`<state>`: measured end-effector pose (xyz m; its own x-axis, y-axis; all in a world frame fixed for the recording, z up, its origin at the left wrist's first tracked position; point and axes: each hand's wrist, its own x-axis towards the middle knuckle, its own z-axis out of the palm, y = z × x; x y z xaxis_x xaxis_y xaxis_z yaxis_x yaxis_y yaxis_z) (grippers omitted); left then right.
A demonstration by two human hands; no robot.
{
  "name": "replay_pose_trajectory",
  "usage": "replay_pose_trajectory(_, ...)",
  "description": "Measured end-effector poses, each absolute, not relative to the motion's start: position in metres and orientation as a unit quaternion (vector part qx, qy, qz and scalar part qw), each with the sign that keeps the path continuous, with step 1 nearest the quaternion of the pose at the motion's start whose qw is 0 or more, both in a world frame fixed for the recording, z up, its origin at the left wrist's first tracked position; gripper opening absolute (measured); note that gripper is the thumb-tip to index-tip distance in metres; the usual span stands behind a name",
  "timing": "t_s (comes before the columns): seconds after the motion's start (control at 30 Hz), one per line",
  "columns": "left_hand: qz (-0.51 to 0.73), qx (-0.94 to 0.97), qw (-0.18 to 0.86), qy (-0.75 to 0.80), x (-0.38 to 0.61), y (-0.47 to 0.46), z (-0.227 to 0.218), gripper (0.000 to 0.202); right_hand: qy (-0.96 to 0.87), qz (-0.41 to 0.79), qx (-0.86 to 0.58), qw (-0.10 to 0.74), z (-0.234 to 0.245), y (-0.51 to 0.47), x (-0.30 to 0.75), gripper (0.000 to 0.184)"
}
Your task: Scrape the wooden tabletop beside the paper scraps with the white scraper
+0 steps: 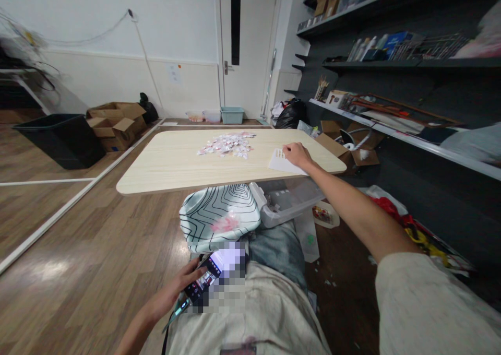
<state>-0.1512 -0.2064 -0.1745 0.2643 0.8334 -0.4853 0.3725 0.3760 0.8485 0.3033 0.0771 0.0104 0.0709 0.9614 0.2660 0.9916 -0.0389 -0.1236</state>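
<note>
A lit smartphone [206, 277] lies tilted over my lap. My left hand [187, 277] is closed around its left edge, and part of the screen is blurred out by large pixels. Stretched over the right part of the pale wooden table [172, 159], my right hand [298, 154] is closed, fingertips down on a white card [287, 165] with small pale strips on its far part. Whatever those fingertips pinch is hidden. Left of the card, a loose heap of small white and pinkish paper pieces [229, 144] covers the table's far middle.
Below the table's near edge are a patterned cloth item [219, 203] bearing a pink plastic packet [226, 222], and a clear plastic bin [279, 215]. A black bin [64, 141] and cardboard boxes [115, 125] stand left. Loaded shelves [391, 122] line the right.
</note>
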Motion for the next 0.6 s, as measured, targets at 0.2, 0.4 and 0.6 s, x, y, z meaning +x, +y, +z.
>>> replay_pose_trajectory(0.2, 0.2, 0.517, 0.634, 0.539, -0.138, -0.207, -0.159, 0.101, -0.677, -0.055, -0.721, 0.138, 0.012, 0.074, 0.301, 0.049)
replay_pose_trajectory(0.4, 0.211, 0.513, 0.625, 0.55, -0.134, -0.207, -0.153, 0.096, -0.679, -0.053, -0.72, 0.136, 0.011, 0.077, 0.303, 0.049)
replay_pose_trajectory(0.6, 0.191, 0.527, 0.62, 0.549, -0.13, -0.207, -0.141, 0.1, -0.678, -0.053, -0.72, 0.137, 0.01, 0.076, 0.303, 0.05)
